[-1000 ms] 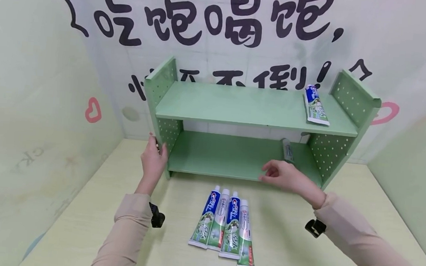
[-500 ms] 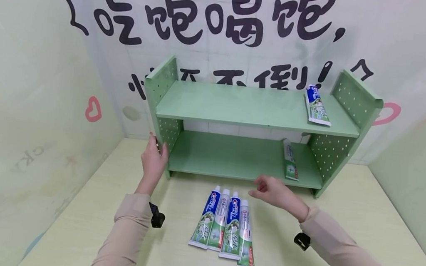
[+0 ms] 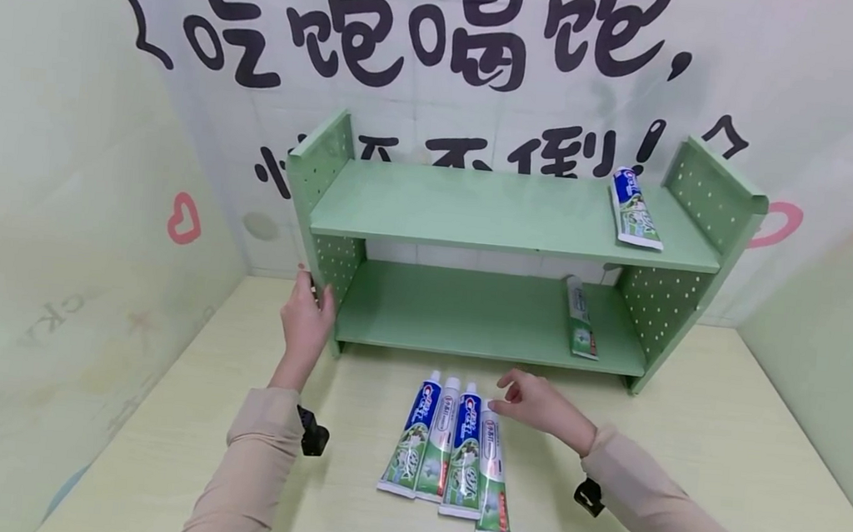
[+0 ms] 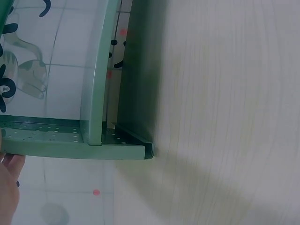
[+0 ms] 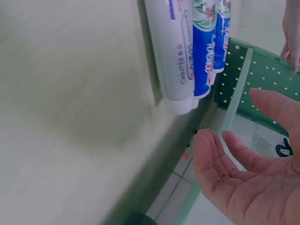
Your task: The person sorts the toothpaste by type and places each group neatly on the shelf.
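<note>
My left hand [image 3: 306, 319] grips the left side panel of a green two-tier shelf [image 3: 431, 212], thumb at the panel's front edge. In the left wrist view, fingers [image 4: 14, 164] touch that panel. Four toothpaste tubes lie side by side, caps toward the shelf: a blue-green tube [image 3: 410, 440], a white-green tube [image 3: 439, 442], another blue-green tube [image 3: 465, 453] and the rightmost white-green tube [image 3: 493, 472]. Close by the rightmost tube's cap, my right hand [image 3: 546, 409] holds nothing, its fingers bent and thumb apart. The right wrist view shows the white tube [image 5: 173, 56] beyond the fingertips.
One blue-green tube [image 3: 635, 211] lies on the upper board at the right; a white-green tube [image 3: 580, 320] lies on the lower board beneath it. The shelf stands on a pale wood-look table [image 3: 182, 414] before a printed wall [image 3: 437, 125].
My right hand has moved from the lower board's front, down and left to the rightmost tube's cap, uncovering the tube on that board. My left hand stays on the side panel.
</note>
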The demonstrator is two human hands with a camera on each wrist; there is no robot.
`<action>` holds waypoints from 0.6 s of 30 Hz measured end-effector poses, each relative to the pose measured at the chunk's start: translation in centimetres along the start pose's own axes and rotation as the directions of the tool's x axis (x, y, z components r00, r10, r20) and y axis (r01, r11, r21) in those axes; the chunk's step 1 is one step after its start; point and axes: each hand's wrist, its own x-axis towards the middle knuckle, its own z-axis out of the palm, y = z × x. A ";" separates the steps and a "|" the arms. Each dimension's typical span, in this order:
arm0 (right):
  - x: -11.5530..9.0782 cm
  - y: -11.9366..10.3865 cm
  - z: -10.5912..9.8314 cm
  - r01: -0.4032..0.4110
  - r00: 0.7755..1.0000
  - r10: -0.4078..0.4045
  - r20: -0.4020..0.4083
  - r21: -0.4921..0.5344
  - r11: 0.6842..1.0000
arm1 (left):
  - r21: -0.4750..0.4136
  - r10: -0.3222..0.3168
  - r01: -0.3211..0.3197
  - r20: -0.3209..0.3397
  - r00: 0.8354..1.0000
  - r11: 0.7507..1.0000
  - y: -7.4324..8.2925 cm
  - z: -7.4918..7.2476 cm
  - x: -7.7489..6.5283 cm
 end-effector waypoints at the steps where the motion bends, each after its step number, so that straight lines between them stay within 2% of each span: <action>1: 0.0 0.1 0.2 -0.003 1.000 0.003 -0.001 0.000 1.000 | -0.001 -0.002 0.002 0.001 1.000 1.000 0.0 0.0 0.0; 10: 0.1 0.7 2.4 -0.088 0.996 0.087 0.015 0.049 0.995 | 0.008 0.008 -0.008 0.000 1.000 1.000 -0.1 0.0 0.2; 18: -0.1 1.0 3.9 -0.125 0.992 0.124 0.019 0.064 0.990 | 0.012 0.011 -0.010 -0.018 1.000 1.000 -0.1 0.0 0.0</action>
